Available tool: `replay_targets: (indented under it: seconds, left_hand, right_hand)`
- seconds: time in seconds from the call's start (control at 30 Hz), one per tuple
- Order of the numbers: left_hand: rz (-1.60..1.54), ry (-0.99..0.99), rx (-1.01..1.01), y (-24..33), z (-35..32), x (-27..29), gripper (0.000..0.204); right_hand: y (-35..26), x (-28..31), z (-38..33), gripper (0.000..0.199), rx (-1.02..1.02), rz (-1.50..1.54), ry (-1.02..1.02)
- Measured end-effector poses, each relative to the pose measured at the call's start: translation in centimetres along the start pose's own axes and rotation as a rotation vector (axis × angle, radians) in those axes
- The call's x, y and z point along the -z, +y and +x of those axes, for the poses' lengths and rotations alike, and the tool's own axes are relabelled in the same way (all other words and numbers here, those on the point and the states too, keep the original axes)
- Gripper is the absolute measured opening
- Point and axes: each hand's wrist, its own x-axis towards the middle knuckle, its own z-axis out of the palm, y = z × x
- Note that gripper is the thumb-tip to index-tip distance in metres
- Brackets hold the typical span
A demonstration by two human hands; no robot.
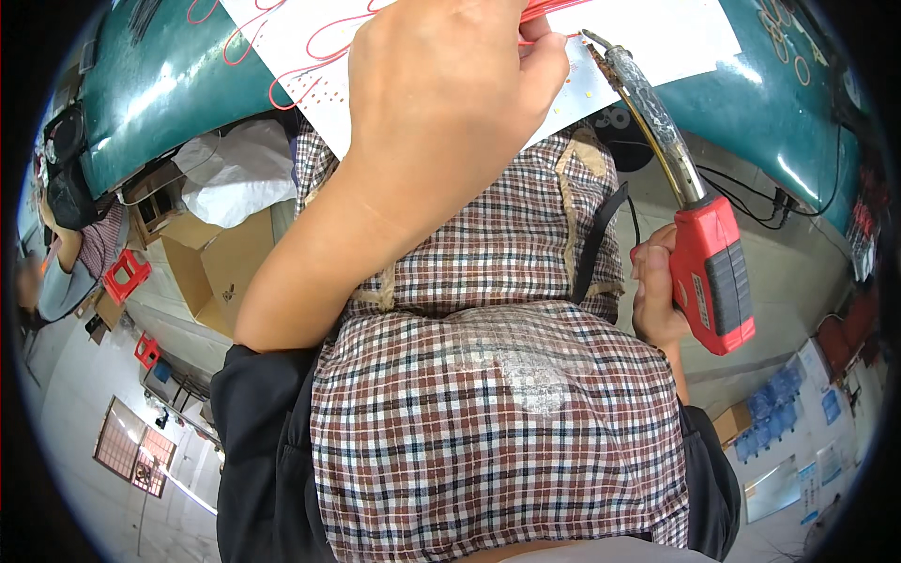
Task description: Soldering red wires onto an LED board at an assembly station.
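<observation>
At the far left edge another person [66, 249] in a checked top sits near red stools [125, 274], well apart from the work. Next to the right come a white plastic bag [230, 174] and open cardboard boxes [211, 267] below the edge of a teal table [160, 84]. The person's left hand [450, 94] reaches up over a white sheet [657, 33] lying on that table; its fingers are closed, the thumb and fingertips pinching a bundle of thin red wires [554, 9] at the top of the frame. More red wire loops [310, 56] trail across the sheet to the left of the hand. Below the forearm spreads a brown-and-white checked apron [497, 413]. Further right, the right hand [657, 291] is wrapped around the red grip of a soldering gun [709, 272], whose long metal barrel slants up to the left, its tip [591, 38] just beside the pinched wires over the sheet.
</observation>
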Motion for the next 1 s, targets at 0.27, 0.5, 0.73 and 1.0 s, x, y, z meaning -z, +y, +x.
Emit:
replay_targets:
  seconds: [0.27,0.5,0.73,1.0]
  left_hand:
    - [-0.008,-0.001,0.002,0.0,0.0,-0.2,0.02]
    - [-0.01,0.007,-0.014,0.3,-0.1,0.2,0.02]
    - [-0.008,0.112,-0.073,1.1,0.3,1.8,0.016]
    - [-0.725,0.056,0.211,0.3,1.3,3.2,0.019]
  right_hand:
    - [0.0,0.7,0.0,0.01,0.036,-0.125,-0.07]
    - [-0.3,0.6,-0.2,0.012,-0.029,-0.029,-0.017]
    - [-0.4,0.3,0.2,0.012,-0.042,0.067,0.057]
    - [-0.7,0.0,1.1,0.01,-0.057,0.239,0.174]
